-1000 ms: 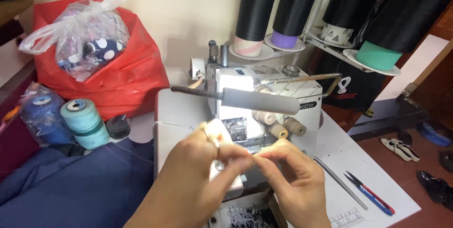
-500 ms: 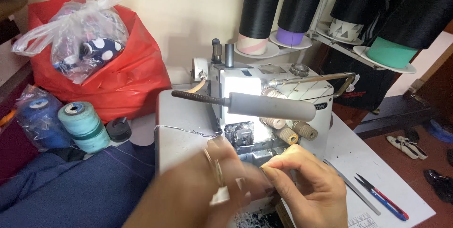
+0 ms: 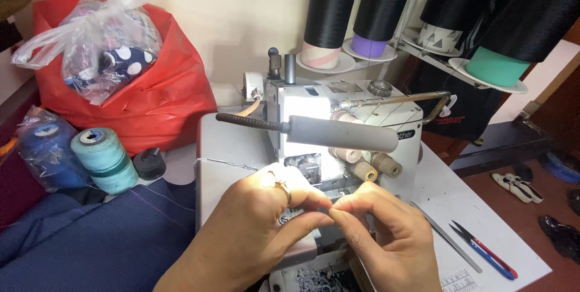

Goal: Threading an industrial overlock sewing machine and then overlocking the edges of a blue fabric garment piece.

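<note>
Pinching at the front of the serger (image 3: 338, 116), both hands meet fingertip to fingertip just below its tension knobs (image 3: 368, 168). Left hand (image 3: 260, 231), ringed, comes in from 7 o'clock with thumb and forefinger closed together; right hand (image 3: 380, 237) comes from 5 o'clock with thumb and forefinger pressed shut against the left's. Whatever sits between the tips is too small to make out, so I cannot tell what they grip. A grey lamp arm (image 3: 326, 132) crosses the machine above the hands. At 3 o'clock, snips (image 3: 483, 249) lie on the white table (image 3: 447, 201). At 9 o'clock stand a teal spool (image 3: 104, 159) and blue cloth (image 3: 90, 237); at 10 o'clock, a red bag (image 3: 151, 98). Black thread cones (image 3: 335, 8) hang at 12 o'clock.
</note>
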